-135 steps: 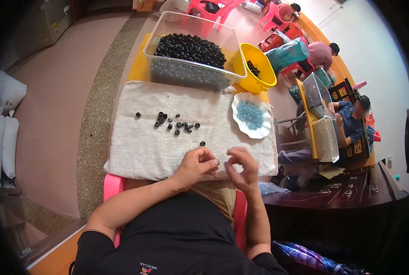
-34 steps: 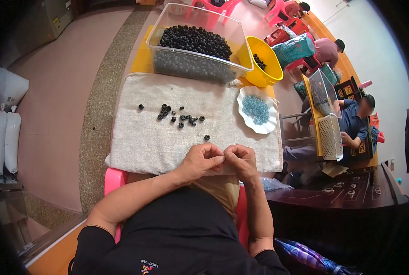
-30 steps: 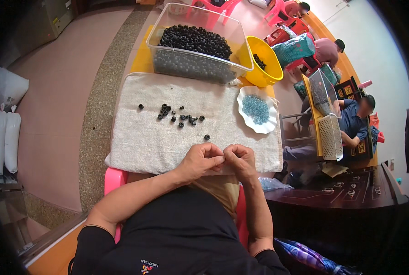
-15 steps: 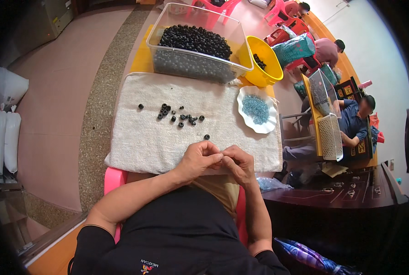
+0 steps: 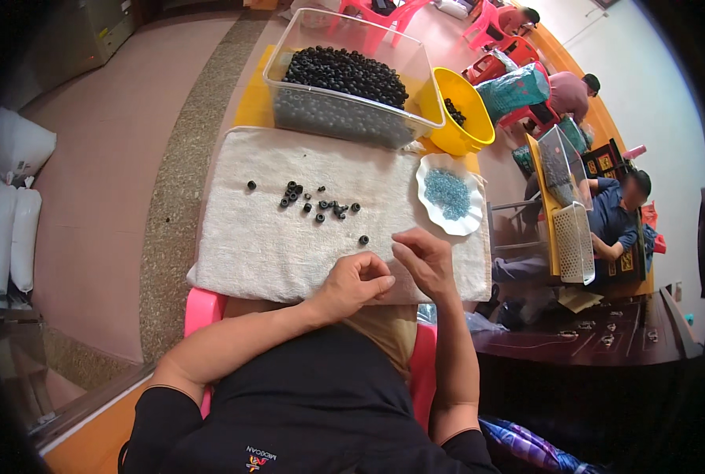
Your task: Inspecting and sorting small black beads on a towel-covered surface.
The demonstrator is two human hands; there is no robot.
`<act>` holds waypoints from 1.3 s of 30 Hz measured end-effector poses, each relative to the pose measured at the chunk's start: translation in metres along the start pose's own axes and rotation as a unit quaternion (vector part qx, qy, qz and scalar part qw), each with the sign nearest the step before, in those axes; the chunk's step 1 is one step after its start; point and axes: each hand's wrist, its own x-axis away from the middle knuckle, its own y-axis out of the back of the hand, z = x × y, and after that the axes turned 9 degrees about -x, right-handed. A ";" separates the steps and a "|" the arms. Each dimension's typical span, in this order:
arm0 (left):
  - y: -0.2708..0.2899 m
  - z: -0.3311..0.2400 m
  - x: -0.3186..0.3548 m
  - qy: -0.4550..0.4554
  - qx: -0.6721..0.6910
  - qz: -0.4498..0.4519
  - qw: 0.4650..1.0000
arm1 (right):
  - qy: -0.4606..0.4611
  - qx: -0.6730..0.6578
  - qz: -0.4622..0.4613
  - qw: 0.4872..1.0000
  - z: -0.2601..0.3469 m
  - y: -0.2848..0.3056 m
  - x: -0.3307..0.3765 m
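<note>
Black ring-shaped pieces (image 5: 320, 218) dot the towel (image 5: 257, 245) at eleven o'clock from the curled left hand (image 5: 351, 282), plenty more waiting in the clear bin (image 5: 417, 126) at twelve, finished ones indistinguishable, and whether either it or the right hand (image 5: 430, 262) pinches anything, I can't tell!

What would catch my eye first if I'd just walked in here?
Probably the big clear bin heaped with small black pieces at the table's far end, with a bright yellow tub to its right. Nearer, pale blue bits fill a wavy-rimmed white dish on the towel's right side.
</note>
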 end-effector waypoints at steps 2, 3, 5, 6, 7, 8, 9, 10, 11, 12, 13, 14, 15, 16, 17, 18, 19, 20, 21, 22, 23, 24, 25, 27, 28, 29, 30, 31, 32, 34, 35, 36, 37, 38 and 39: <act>0.000 0.000 0.000 -0.002 -0.024 0.008 1.000 | 0.059 -0.006 0.058 0.997 0.007 -0.009 -0.014; 0.000 0.001 0.000 -0.014 -0.032 0.014 0.999 | 0.060 -0.007 0.061 0.996 0.008 -0.013 -0.022; 0.000 0.002 -0.001 -0.024 -0.040 0.016 0.999 | 0.124 -0.011 0.132 0.983 0.011 -0.024 -0.036; 0.000 0.002 -0.001 -0.004 -0.035 0.013 0.999 | 0.124 -0.001 0.134 0.983 0.016 -0.029 -0.042; -0.001 0.001 -0.001 0.016 -0.030 0.009 0.999 | 0.123 -0.002 0.138 0.983 0.020 -0.034 -0.048; -0.001 0.000 -0.001 0.015 -0.029 0.006 0.999 | 0.143 0.050 0.141 0.978 0.024 -0.038 -0.054; -0.001 -0.001 0.000 0.008 -0.036 0.007 0.999 | 0.162 0.103 0.143 0.971 0.028 -0.043 -0.059; -0.001 -0.002 0.000 0.002 -0.043 0.009 0.999 | 0.153 0.104 0.141 0.973 0.032 -0.048 -0.063; -0.002 -0.004 0.000 0.001 -0.041 0.006 0.999 | 0.153 0.104 0.143 0.972 0.031 -0.049 -0.068; -0.002 -0.005 0.000 0.012 -0.043 0.006 0.999 | 0.185 0.152 0.147 0.960 0.030 -0.049 -0.074; -0.002 -0.005 0.000 0.022 -0.044 0.006 0.999 | 0.216 0.199 0.151 0.944 0.030 -0.050 -0.079; -0.001 -0.003 0.000 0.021 -0.042 0.003 0.999 | 0.217 0.199 0.154 0.943 0.031 -0.051 -0.083; -0.001 0.001 -0.001 0.009 -0.035 0.005 0.999 | 0.203 0.235 0.161 0.937 0.032 -0.052 -0.086; -0.001 0.004 -0.002 -0.003 -0.028 0.006 1.000 | 0.190 0.270 0.168 0.929 0.033 -0.053 -0.087; -0.001 0.004 -0.002 -0.004 -0.028 0.005 1.000 | 0.191 0.271 0.169 0.928 0.031 -0.053 -0.088; -0.001 0.005 -0.002 -0.001 -0.025 0.010 1.000 | 0.185 0.296 0.175 0.921 0.027 -0.053 -0.089; 0.000 0.004 -0.002 0.002 -0.023 0.015 1.000 | 0.179 0.320 0.180 0.913 0.025 -0.053 -0.089; -0.001 0.004 -0.002 0.002 -0.023 0.014 1.000 | 0.179 0.321 0.181 0.912 0.025 -0.053 -0.089; -0.001 0.004 -0.002 0.000 -0.029 0.011 1.000 | 0.184 0.334 0.186 0.906 0.025 -0.053 -0.089; -0.001 0.004 -0.002 -0.002 -0.035 0.008 0.999 | 0.189 0.347 0.190 0.899 0.025 -0.053 -0.089; -0.001 0.004 -0.002 -0.002 -0.035 0.008 0.999 | 0.189 0.347 0.190 0.899 0.026 -0.054 -0.088; 0.000 0.005 -0.002 0.005 -0.024 0.007 1.000 | 0.179 0.359 0.193 0.895 0.029 -0.055 -0.088; 0.000 0.006 -0.002 0.012 -0.012 0.006 1.000 | 0.168 0.371 0.196 0.892 0.030 -0.056 -0.087; 0.000 0.007 -0.003 0.015 -0.005 0.005 1.000 | 0.175 0.366 0.190 0.894 0.028 -0.056 -0.086; 0.000 0.007 -0.003 0.018 0.003 0.005 1.000 | 0.182 0.361 0.184 0.896 0.027 -0.056 -0.086; -0.001 0.007 -0.003 0.018 0.002 0.006 1.000 | 0.182 0.361 0.183 0.896 0.025 -0.055 -0.087; -0.001 0.006 -0.003 0.021 0.007 0.004 1.000 | 0.185 0.362 0.186 0.894 0.024 -0.055 -0.087; -0.002 0.005 -0.003 0.025 0.012 0.002 1.000 | 0.189 0.364 0.189 0.893 0.023 -0.054 -0.087; -0.001 0.005 -0.003 0.025 0.011 0.002 1.000 | 0.189 0.363 0.189 0.893 0.023 -0.055 -0.087; -0.001 0.005 -0.002 0.029 0.018 0.002 0.999 | 0.193 0.375 0.179 0.889 0.023 -0.057 -0.087; -0.001 0.005 -0.002 0.028 0.018 0.003 0.999 | 0.193 0.375 0.178 0.889 0.024 -0.057 -0.087; -0.001 0.004 -0.002 0.027 0.016 0.003 0.999 | 0.212 0.349 0.164 0.898 0.023 -0.057 -0.086; -0.001 0.004 -0.002 0.026 0.015 0.003 1.000 | 0.231 0.323 0.149 0.905 0.022 -0.056 -0.085; -0.001 0.004 -0.002 0.026 0.015 0.002 1.000 | 0.232 0.323 0.150 0.905 0.020 -0.055 -0.084; -0.001 0.004 -0.002 0.024 0.014 -0.001 1.000 | 0.220 0.252 0.133 0.933 0.018 -0.053 -0.083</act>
